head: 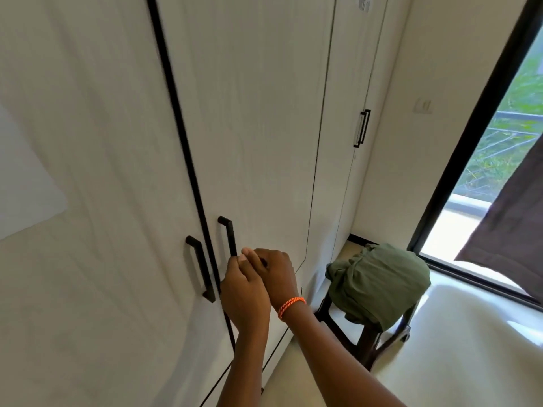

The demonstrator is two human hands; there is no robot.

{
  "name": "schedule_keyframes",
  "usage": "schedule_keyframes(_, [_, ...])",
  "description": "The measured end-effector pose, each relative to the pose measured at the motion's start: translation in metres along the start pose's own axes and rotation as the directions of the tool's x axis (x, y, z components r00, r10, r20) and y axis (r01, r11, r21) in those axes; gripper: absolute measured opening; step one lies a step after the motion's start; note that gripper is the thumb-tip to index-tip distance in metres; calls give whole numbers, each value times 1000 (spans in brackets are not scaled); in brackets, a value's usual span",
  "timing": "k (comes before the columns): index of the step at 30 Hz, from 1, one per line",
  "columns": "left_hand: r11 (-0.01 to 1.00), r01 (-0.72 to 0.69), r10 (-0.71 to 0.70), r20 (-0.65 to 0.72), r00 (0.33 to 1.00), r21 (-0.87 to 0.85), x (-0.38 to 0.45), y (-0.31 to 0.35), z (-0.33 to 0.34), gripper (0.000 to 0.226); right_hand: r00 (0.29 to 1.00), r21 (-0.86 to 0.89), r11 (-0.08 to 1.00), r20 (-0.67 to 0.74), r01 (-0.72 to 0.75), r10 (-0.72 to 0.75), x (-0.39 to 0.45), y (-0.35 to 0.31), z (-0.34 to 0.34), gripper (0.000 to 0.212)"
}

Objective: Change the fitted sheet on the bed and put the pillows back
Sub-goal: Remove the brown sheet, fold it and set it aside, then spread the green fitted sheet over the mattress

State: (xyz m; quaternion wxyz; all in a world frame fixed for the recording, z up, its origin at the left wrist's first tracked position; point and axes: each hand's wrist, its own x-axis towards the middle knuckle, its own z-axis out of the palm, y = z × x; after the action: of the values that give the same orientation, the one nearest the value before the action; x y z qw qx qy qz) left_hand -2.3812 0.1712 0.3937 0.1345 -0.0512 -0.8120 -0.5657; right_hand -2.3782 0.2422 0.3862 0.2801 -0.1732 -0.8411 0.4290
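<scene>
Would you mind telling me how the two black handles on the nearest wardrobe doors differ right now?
The left handle is fully visible and untouched; the right handle sits higher in view, its lower end hidden behind the hands. The right hand curls at it, the left hand meeting it. Both are black vertical bars.

Blurred, unreadable label on wardrobe door [364,4]

Dark stool [346,324] on pale floor [440,371] — green cloth [382,286] draped over it.
</scene>
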Motion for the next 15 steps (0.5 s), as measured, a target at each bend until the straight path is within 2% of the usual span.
schedule_keyframes(3, [999,-44,44,-2,999,-5,-13,-8,24,24,994,84,994,-75,-73,79,-7,32,-13,47])
schedule_keyframes(6, [991,-122,117,88,989,51,-30,-13,63,24,980,146,978,-116,-146,164,-5,75,-34,45])
schedule_keyframes(11, [997,-67,52,289,956,42,-61,-22,152,23,934,257,930,-175,-263,312,4,154,-87,20])
schedule_keyframes(15, [994,-70,22,464,885,87,-89,-21,224,22,902,267,904,-187,-335,390,9,226,-137,23])
